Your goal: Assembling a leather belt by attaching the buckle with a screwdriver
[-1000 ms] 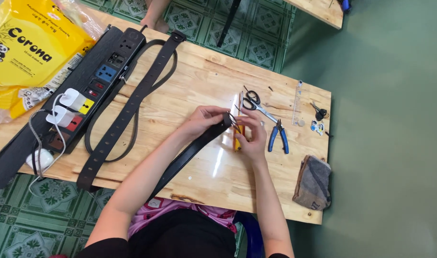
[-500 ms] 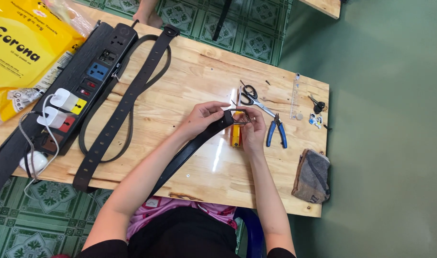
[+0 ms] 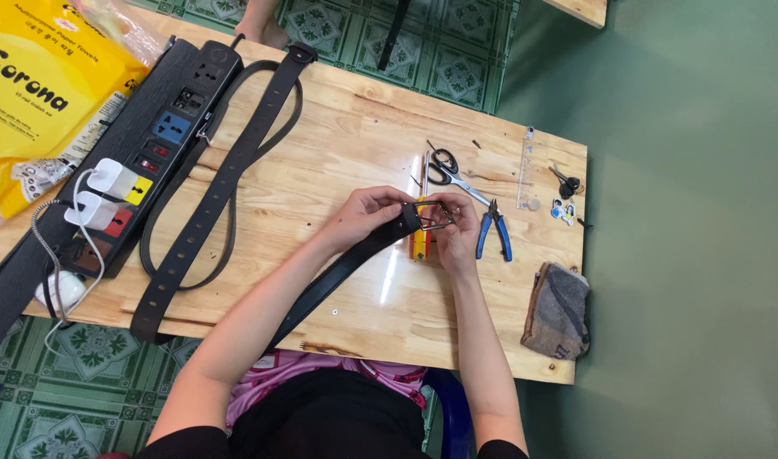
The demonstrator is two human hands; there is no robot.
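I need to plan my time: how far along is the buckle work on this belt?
In hand: the left hand grips the dark belt end while the right hand holds the metal buckle against it. Whether it is fastened cannot be told. The pliers and scissors lie unused on the wooden table. A second, punched belt lies aside.

I see one package: a soft yellow plastic bag [image 3: 40, 93] lying at the far left corner of the wooden counter [image 3: 346, 153], just left of the black power strip [image 3: 142, 161]. It is bright yellow with dark lettering and a pale printed panel along its lower edge; clear crinkled film shows at its top. On the power strip I make out small coloured labels, yellow, red and blue.
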